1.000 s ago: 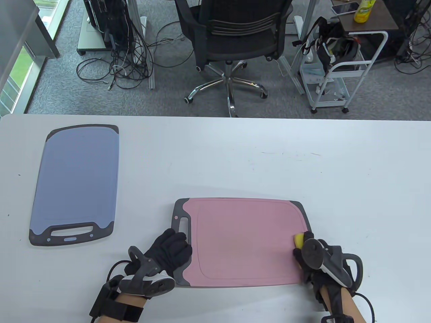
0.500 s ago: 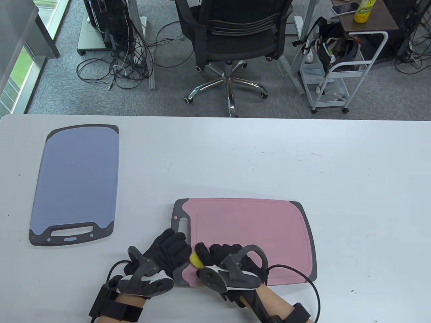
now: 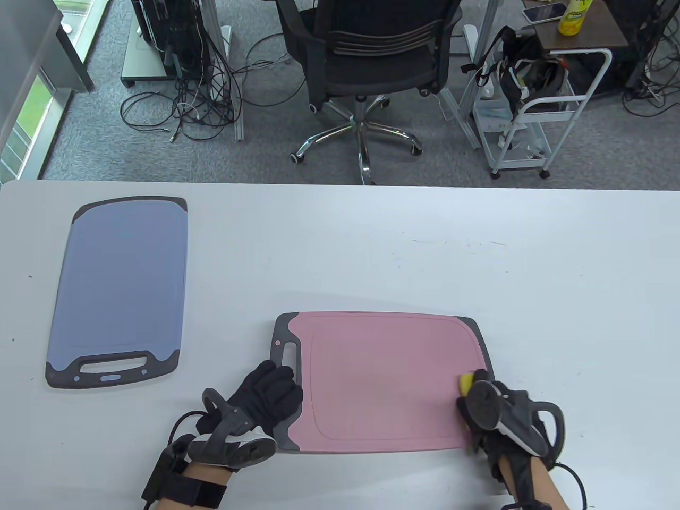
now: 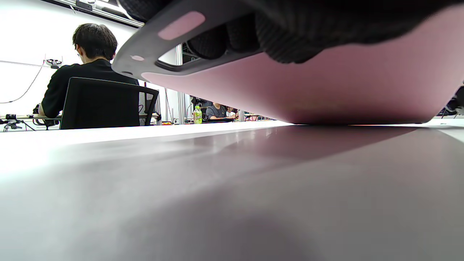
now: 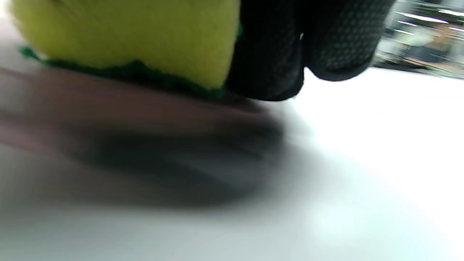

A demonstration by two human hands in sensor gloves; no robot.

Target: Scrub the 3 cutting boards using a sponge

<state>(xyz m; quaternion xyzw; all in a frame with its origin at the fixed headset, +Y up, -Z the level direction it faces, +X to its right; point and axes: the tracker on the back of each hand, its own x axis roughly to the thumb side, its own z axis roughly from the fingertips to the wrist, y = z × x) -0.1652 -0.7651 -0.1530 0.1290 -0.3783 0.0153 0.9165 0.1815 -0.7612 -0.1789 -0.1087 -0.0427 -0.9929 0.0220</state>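
A pink cutting board (image 3: 382, 372) lies near the table's front edge, with its grey handle end to the left. My left hand (image 3: 273, 390) grips that end, fingers on top. In the left wrist view the board (image 4: 326, 83) shows its underside, handle end raised off the table, with my fingers (image 4: 232, 40) visible through the slot. My right hand (image 3: 470, 397) holds a yellow sponge (image 3: 467, 381) on the board's right edge. Up close, the sponge (image 5: 127, 32) has its green side down on the board, beside my fingers (image 5: 326, 43). A blue cutting board (image 3: 122, 281) lies flat at the far left.
Beyond the table's far edge stand a black office chair (image 3: 372, 53) and a white cart (image 3: 536, 117), with cables on the floor. The left wrist view shows a seated person (image 4: 87, 72) and a green bottle (image 4: 197, 114) far off.
My right hand swept the sponge from the pink board's right edge to its near left corner, then back to the right edge. My left hand and both boards stayed put.
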